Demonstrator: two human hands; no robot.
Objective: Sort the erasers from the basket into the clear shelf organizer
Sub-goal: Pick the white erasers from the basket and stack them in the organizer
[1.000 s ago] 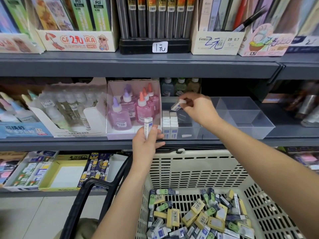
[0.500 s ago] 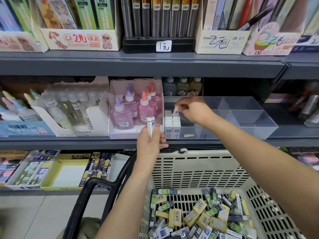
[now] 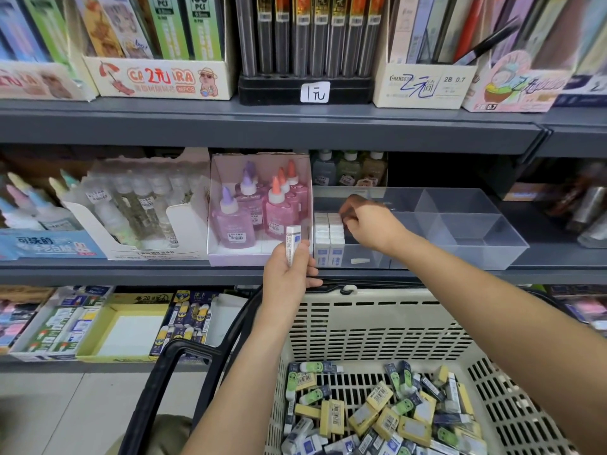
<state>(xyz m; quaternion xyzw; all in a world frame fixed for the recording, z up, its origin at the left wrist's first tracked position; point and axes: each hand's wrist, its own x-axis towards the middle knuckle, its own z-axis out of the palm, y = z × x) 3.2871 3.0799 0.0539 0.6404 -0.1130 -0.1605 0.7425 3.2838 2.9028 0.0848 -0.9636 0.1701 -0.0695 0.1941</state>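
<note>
While the left hand (image 3: 289, 274) grips one upright eraser (image 3: 292, 242) beside the clear organizer (image 3: 476, 256), the right hand (image 3: 371, 224) curls onto two eraser columns (image 3: 329, 232) inside, grip indiscernible; two open compartments (image 3: 460, 229) lie to its right.

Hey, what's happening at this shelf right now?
A person is moving erasers from a basket into a clear organizer on the shelf. The right hand is in its left compartment, fingers at the rows of white erasers standing there; whether it pinches one is hidden. The left hand holds another white eraser upright in front of the shelf. Many mixed erasers lie in the basket.
</note>
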